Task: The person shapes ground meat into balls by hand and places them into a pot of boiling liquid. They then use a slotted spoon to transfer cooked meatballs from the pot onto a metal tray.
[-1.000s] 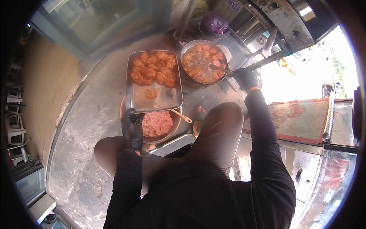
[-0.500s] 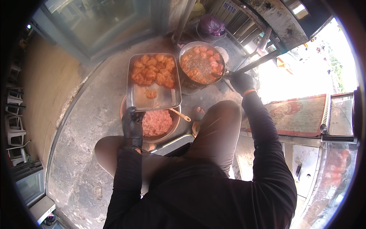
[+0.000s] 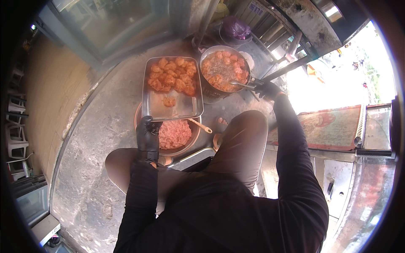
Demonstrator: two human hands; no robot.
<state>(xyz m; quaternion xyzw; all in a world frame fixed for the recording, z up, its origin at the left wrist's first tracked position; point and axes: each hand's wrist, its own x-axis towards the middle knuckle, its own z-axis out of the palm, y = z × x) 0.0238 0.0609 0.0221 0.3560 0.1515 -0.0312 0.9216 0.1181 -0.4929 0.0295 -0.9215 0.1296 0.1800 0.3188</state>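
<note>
My left hand [image 3: 147, 134], in a black glove, grips the near left corner of a rectangular metal tray [image 3: 171, 112]. Browned fried balls [image 3: 171, 74] crowd the tray's far half, and a single one sits apart nearer me. My right hand [image 3: 268, 90], also gloved, is closed on metal tongs [image 3: 242, 84] whose tips reach the near right side of a round pot [image 3: 216, 91]. Bubbling oil [image 3: 217, 69] in that pot carries several pink and orange balls. Partly covered by the tray, a brown basin [image 3: 196, 137] holds pink minced meat [image 3: 174, 135].
A wooden-handled utensil [image 3: 203, 126] leans over the basin's rim. Behind the pot stands a container with a purple plastic bag [image 3: 236, 28]. A glass-panelled frame [image 3: 114, 29] rises at the far left, and a metal bar [image 3: 287, 69] slants past the pot's right side.
My right hand has shifted slightly right and turned, bringing more of the tongs into sight. The tray and my left hand have moved a little to the right.
</note>
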